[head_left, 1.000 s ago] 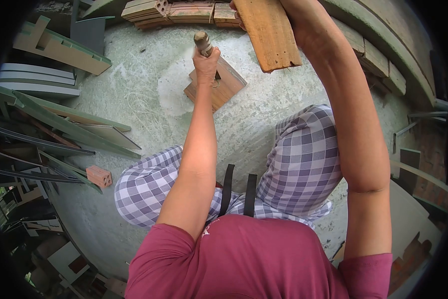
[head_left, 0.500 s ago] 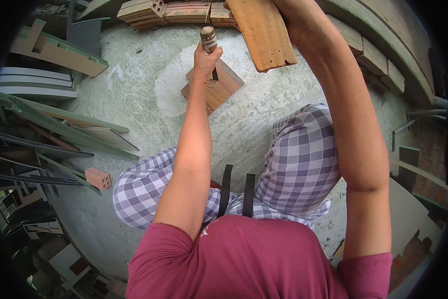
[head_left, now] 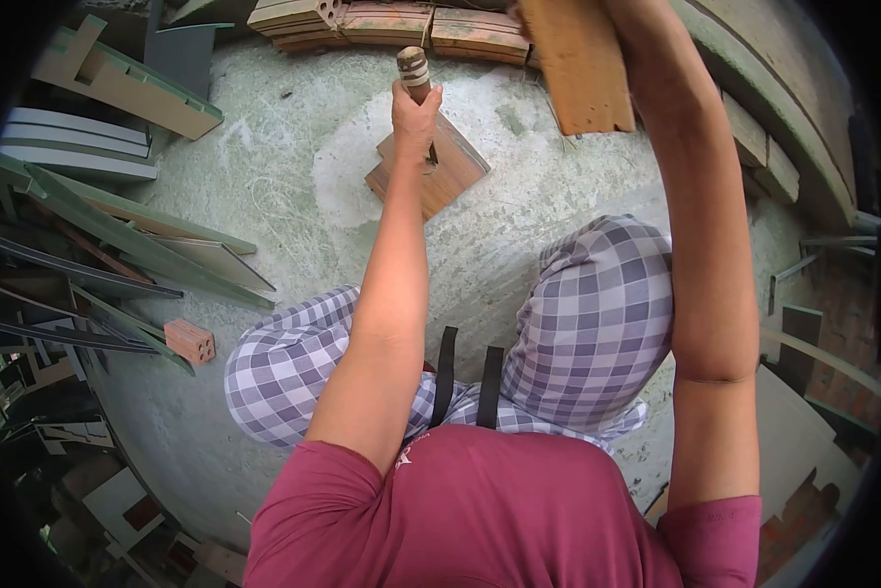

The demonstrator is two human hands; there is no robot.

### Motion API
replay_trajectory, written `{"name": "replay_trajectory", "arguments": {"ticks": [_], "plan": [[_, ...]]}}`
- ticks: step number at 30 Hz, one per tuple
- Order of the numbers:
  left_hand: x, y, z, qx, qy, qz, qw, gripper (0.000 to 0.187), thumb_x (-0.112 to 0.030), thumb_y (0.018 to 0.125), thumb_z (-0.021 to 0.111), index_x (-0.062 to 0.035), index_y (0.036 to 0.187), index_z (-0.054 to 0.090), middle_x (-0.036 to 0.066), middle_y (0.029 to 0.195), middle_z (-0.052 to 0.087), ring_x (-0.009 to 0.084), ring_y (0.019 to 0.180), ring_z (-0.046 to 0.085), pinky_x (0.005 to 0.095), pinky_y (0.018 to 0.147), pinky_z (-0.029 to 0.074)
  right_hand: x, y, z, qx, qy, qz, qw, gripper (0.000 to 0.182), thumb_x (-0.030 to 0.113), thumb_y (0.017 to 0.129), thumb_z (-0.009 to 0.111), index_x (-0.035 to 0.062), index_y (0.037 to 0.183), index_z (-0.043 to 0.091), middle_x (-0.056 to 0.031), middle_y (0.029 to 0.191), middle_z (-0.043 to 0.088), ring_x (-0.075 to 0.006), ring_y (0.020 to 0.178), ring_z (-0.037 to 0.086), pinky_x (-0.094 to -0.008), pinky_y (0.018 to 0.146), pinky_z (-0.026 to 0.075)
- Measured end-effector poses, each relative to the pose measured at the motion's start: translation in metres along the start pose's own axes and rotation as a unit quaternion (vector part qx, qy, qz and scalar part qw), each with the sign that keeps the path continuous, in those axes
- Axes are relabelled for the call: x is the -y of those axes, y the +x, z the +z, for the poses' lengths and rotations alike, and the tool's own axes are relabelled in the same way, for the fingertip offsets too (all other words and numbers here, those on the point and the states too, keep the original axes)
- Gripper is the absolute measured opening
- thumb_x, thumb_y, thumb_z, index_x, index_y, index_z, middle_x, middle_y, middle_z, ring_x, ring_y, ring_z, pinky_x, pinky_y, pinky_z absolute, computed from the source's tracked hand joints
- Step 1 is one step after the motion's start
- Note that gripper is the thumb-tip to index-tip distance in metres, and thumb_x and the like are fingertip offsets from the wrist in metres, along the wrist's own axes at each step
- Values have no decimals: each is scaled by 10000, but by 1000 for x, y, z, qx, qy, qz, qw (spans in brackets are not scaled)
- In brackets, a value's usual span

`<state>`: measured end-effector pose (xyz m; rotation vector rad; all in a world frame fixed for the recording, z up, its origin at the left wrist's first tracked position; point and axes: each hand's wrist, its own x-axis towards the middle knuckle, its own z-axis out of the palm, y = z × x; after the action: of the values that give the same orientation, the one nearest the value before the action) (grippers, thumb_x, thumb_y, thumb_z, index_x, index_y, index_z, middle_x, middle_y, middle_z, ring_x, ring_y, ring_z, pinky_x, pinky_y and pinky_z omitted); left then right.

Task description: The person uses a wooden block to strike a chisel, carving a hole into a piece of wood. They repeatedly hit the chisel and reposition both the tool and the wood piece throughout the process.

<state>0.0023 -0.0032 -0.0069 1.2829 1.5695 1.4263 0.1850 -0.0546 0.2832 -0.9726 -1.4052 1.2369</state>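
- Your left hand (head_left: pixel 416 115) is gripping a tape-wrapped handle (head_left: pixel 414 69) over a brown board (head_left: pixel 456 169).
- Your right hand (head_left: pixel 644 29) is holding a wooden block (head_left: pixel 579 78) raised beside it.

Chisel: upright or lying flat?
Upright, or nearly: the left hand grips the chisel with its butt up and blade down toward the board. Whether the tip has sunk in, I cannot tell.

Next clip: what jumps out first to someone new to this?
Probably the wooden block in the right hand, at the top, right of centre. Next, the left hand gripping a tool over a brown board on the floor. Checked trousers fill the middle.
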Motion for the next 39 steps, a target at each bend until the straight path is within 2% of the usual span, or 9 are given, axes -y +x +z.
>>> {"name": "replay_trajectory", "arguments": {"ticks": [11, 15, 21, 24, 26, 31, 32, 37, 39], "plan": [[-14, -29, 26, -52, 63, 28, 996, 365, -199, 740, 652, -41, 1024, 486, 169, 847, 610, 302, 815, 617, 381, 751, 474, -91, -17, -71, -53, -19, -104, 993, 511, 372, 862, 531, 4, 1192, 404, -130, 902, 562, -164, 710, 547, -294, 636, 459], [-23, -34, 25, -14, 42, 4, 999, 346, -143, 729, 636, -26, 1016, 482, 194, 875, 587, 341, 827, 596, 400, 735, 467, -152, -39, -57, 144, -295, 85, 941, 850, 323, 778, 612, 78, 1459, 168, -209, 1444, 305, -318, 1331, 312, -402, 1071, 276], [-10, -39, 36, 11, 22, 42, 999, 328, -116, 720, 626, -23, 1009, 501, 178, 899, 562, 333, 801, 574, 383, 712, 462, -138, -35, -54, 102, -152, 93, 979, 794, 308, 780, 587, 90, 1454, 228, -175, 1393, 380, -255, 1255, 398, -318, 1034, 289], [-11, -44, 42, 9, 44, 84, 995, 314, -112, 721, 605, -23, 989, 468, 173, 923, 534, 347, 870, 541, 404, 763, 442, -119, -16, -85, 7, -47, 99, 994, 567, 371, 799, 578, 22, 1219, 423, -143, 991, 557, -177, 803, 576, -302, 640, 480], [-14, -43, 45, 7, 47, 79, 996, 309, -110, 721, 603, -23, 983, 462, 172, 919, 533, 352, 873, 539, 407, 761, 442, -98, -10, -89, 12, 66, 20, 998, 515, 382, 837, 560, -12, 1136, 416, -131, 874, 576, -177, 713, 576, -297, 624, 475], [-15, -46, 49, 7, 44, 76, 996, 309, -103, 714, 604, -23, 981, 469, 171, 926, 537, 359, 895, 535, 414, 780, 445, -170, -29, -100, -73, -240, 55, 966, 722, 382, 841, 574, 34, 1399, 276, -219, 1344, 399, -289, 1249, 400, -390, 1020, 326], [-15, -46, 51, 5, 59, 89, 994, 311, -101, 710, 607, -23, 980, 475, 170, 933, 541, 357, 911, 535, 417, 796, 444, -160, -39, -77, 128, -318, 64, 937, 827, 358, 838, 582, 70, 1463, 123, -205, 1470, 224, -288, 1365, 215, -376, 1096, 184], [-6, -51, 49, 37, 86, 80, 992, 324, -105, 693, 625, -18, 974, 488, 163, 948, 559, 350, 959, 533, 428, 829, 438, -163, -64, -57, 65, -81, 225, 969, 780, 304, 838, 575, 107, 1466, 156, -135, 1379, 330, -221, 1208, 372, -338, 1016, 291], [-4, -48, 49, 30, 78, 79, 993, 314, -95, 678, 627, -18, 946, 483, 168, 928, 555, 354, 942, 531, 428, 823, 434, -168, -70, -59, -1, -38, 215, 976, 680, 343, 847, 560, 126, 1417, 259, -92, 898, 554, -142, 765, 544, -272, 666, 457]]}}
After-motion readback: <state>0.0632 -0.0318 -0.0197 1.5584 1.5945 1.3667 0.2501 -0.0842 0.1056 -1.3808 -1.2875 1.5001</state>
